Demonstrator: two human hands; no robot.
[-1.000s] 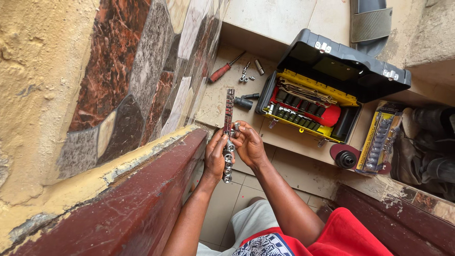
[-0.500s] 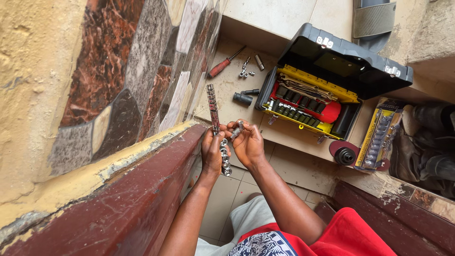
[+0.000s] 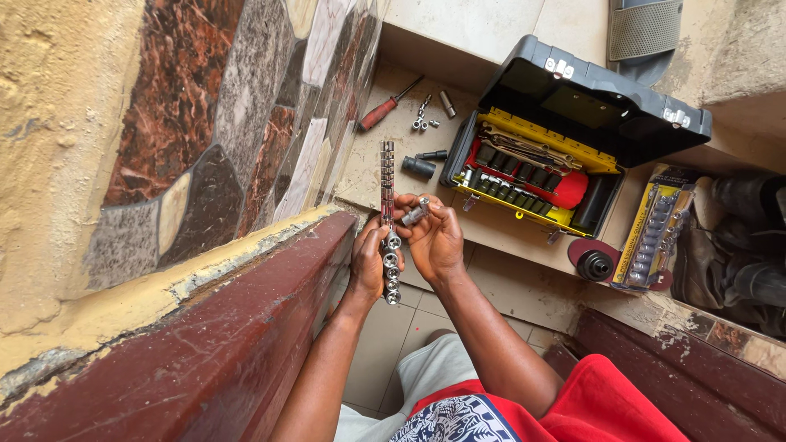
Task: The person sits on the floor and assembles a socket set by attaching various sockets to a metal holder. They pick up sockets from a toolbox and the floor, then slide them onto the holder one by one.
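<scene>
Open black-and-yellow toolbox (image 3: 573, 139) sits on the tiled ledge (image 3: 508, 233), red screwdriver (image 3: 386, 106) and loose bits near the stone-clad wall (image 3: 221, 139). Left hand (image 3: 370, 263) grip is clamped round the lower socket rail (image 3: 387, 209), held upright over the ledge edge; right hand (image 3: 434, 237) pinches one loose socket (image 3: 416, 211) just beside it. I'd keep the rail steady, line the socket square with its clip, push straight

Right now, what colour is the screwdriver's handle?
Red, seen in the head view: the screwdriver lies near the wall.
</scene>
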